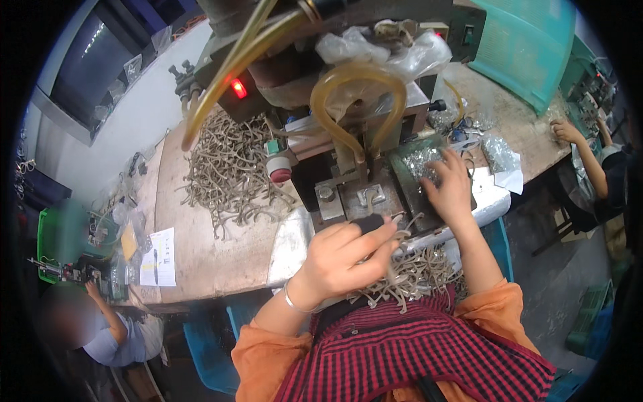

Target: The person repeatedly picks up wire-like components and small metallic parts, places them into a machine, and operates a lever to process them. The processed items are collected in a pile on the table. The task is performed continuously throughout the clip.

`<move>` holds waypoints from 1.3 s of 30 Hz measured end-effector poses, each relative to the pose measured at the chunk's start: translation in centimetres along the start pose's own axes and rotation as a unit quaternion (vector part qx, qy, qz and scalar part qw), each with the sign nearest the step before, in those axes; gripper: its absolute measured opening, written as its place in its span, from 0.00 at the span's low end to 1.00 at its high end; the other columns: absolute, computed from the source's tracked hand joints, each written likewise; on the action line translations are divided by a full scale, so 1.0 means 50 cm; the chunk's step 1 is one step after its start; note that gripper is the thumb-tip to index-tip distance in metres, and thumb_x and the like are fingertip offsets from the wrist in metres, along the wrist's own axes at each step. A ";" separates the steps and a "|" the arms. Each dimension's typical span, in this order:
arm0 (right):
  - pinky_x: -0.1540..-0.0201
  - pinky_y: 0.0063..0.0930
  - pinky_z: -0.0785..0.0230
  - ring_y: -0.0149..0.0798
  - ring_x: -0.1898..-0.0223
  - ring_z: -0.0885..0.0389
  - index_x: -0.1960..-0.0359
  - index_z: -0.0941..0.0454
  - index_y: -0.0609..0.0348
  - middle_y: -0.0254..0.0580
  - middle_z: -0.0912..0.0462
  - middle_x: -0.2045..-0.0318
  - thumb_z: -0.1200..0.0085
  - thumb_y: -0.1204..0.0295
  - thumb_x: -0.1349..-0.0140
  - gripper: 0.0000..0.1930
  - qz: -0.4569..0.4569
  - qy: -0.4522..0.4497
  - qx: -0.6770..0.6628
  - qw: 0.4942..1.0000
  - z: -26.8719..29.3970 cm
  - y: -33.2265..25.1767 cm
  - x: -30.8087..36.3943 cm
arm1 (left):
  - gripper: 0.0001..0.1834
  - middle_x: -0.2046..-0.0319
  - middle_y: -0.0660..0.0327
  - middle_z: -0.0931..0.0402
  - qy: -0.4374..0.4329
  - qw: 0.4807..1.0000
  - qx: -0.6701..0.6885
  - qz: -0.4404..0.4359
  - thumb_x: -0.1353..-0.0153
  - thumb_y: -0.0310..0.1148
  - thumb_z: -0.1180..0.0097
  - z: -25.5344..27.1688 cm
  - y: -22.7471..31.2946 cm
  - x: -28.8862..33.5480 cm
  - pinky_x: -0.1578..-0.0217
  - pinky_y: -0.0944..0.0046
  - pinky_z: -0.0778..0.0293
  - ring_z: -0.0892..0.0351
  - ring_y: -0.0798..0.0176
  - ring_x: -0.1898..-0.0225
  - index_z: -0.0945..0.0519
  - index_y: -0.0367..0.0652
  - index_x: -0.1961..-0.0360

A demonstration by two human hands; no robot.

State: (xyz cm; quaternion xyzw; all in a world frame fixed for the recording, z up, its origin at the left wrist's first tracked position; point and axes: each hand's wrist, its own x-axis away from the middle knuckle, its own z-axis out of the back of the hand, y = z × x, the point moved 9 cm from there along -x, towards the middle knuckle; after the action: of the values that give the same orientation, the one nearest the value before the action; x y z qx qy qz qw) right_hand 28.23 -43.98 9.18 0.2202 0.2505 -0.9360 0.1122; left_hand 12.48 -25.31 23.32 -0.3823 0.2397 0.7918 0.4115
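Observation:
My left hand [348, 258] is closed in a pinch in front of the machine's work plate. At its fingertips is a curved metal hook [402, 233], and a black covering [370, 223] shows on one digit. To the right, my right hand [450, 187] reaches over a dark tray [408, 191], thumb and fingers apart. Under those fingers lie small shiny parts [418, 161], too small to name. A small metal fixture [370, 195] sits on the work plate below the machine's head. More curved hooks [418, 271] are heaped at my lap, just below my hands.
A big pile of hooks [231, 167] covers the table left of the machine [362, 127]. A red button [280, 171] projects at its side, and yellowish hoses [318, 100] loop ahead. A bag of parts [499, 154] lies right. Other people work at far left and right.

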 end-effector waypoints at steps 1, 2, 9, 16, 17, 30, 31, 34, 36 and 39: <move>0.33 0.47 0.38 0.59 0.33 0.32 0.59 0.15 0.55 0.58 0.24 0.41 0.31 0.71 0.49 0.14 0.016 0.009 -0.011 1.000 0.001 0.006 0.002 | 0.12 0.60 0.58 0.14 -0.007 1.000 -0.006 -0.012 0.52 0.25 0.27 -0.009 0.002 -0.001 0.83 0.69 0.37 0.33 0.69 0.83 0.21 0.43 0.71; 0.33 0.47 0.38 0.58 0.34 0.31 0.61 0.14 0.55 0.57 0.23 0.41 0.32 0.71 0.49 0.12 0.023 0.012 -0.023 0.999 -0.002 0.010 0.004 | 0.11 0.62 0.60 0.14 -0.029 0.999 -0.017 -0.006 0.53 0.26 0.28 -0.011 0.005 -0.004 0.82 0.69 0.36 0.32 0.69 0.82 0.21 0.43 0.72; 0.35 0.47 0.36 0.57 0.39 0.26 0.66 0.15 0.57 0.54 0.19 0.45 0.35 0.74 0.47 0.06 0.031 0.021 -0.032 0.999 -0.025 0.040 0.003 | 0.06 0.61 0.64 0.18 -0.074 0.996 0.037 0.011 0.49 0.31 0.37 -0.012 -0.013 -0.010 0.77 0.67 0.29 0.28 0.68 0.78 0.22 0.45 0.71; 0.46 0.37 0.28 0.48 0.50 0.18 0.57 0.15 0.59 0.47 0.15 0.53 0.40 0.74 0.37 0.08 0.023 0.016 -0.134 0.991 -0.033 0.022 -0.013 | 0.13 0.49 0.56 0.18 0.065 0.993 0.026 0.094 0.48 0.24 0.35 0.017 0.009 0.083 0.51 0.56 0.19 0.18 0.61 0.64 0.17 0.43 0.60; 0.48 0.33 0.27 0.43 0.53 0.17 0.53 0.15 0.57 0.45 0.14 0.56 0.42 0.73 0.34 0.10 0.019 0.027 -0.148 0.988 -0.042 0.050 -0.001 | 0.13 0.51 0.55 0.16 0.086 0.988 -0.069 0.106 0.48 0.25 0.31 0.059 0.013 0.120 0.47 0.55 0.21 0.16 0.58 0.60 0.16 0.42 0.59; 0.45 0.32 0.29 0.40 0.54 0.17 0.51 0.16 0.65 0.46 0.14 0.54 0.43 0.73 0.33 0.12 -0.023 -0.034 -0.256 0.966 -0.074 0.051 0.001 | 0.10 0.60 0.50 0.23 -0.173 0.814 -0.368 0.415 0.52 0.25 0.44 0.055 -0.455 0.553 0.52 0.51 0.27 0.25 0.49 0.53 0.17 0.38 0.66; 0.46 0.31 0.28 0.39 0.54 0.17 0.52 0.16 0.66 0.46 0.14 0.54 0.42 0.73 0.33 0.12 -0.059 -0.039 -0.234 0.970 -0.070 0.071 0.009 | 0.09 0.58 0.49 0.23 -0.200 0.834 -0.354 0.373 0.51 0.26 0.43 0.040 -0.460 0.545 0.50 0.52 0.28 0.26 0.49 0.51 0.18 0.37 0.67; 0.49 0.28 0.28 0.36 0.55 0.17 0.54 0.16 0.65 0.45 0.14 0.58 0.41 0.75 0.34 0.10 -0.056 0.007 -0.250 0.966 -0.028 0.071 0.038 | 0.10 0.57 0.53 0.24 -0.164 0.901 -0.307 0.260 0.51 0.26 0.40 0.094 -0.393 0.480 0.51 0.50 0.31 0.28 0.49 0.52 0.18 0.41 0.66; 0.49 0.27 0.28 0.36 0.57 0.17 0.55 0.15 0.64 0.44 0.14 0.60 0.40 0.77 0.36 0.09 -0.056 0.016 -0.261 0.963 0.000 0.086 0.059 | 0.11 0.58 0.55 0.21 -0.132 0.883 -0.369 0.259 0.50 0.26 0.39 0.108 -0.356 0.457 0.53 0.51 0.29 0.25 0.50 0.55 0.18 0.43 0.63; 0.49 0.28 0.28 0.38 0.58 0.17 0.58 0.15 0.65 0.45 0.14 0.62 0.40 0.80 0.41 0.09 -0.029 -0.003 -0.271 0.962 0.052 -0.017 0.042 | 0.09 0.63 0.55 0.19 -0.033 0.872 -0.411 0.263 0.45 0.26 0.41 0.114 -0.355 0.431 0.58 0.54 0.27 0.23 0.50 0.63 0.19 0.45 0.62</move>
State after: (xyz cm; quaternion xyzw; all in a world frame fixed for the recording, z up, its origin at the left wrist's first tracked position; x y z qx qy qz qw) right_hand 25.20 -44.79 10.58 0.1712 0.5006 -0.8368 0.1410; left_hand 17.04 -1.57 8.25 -0.4133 -0.0300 0.9101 0.0017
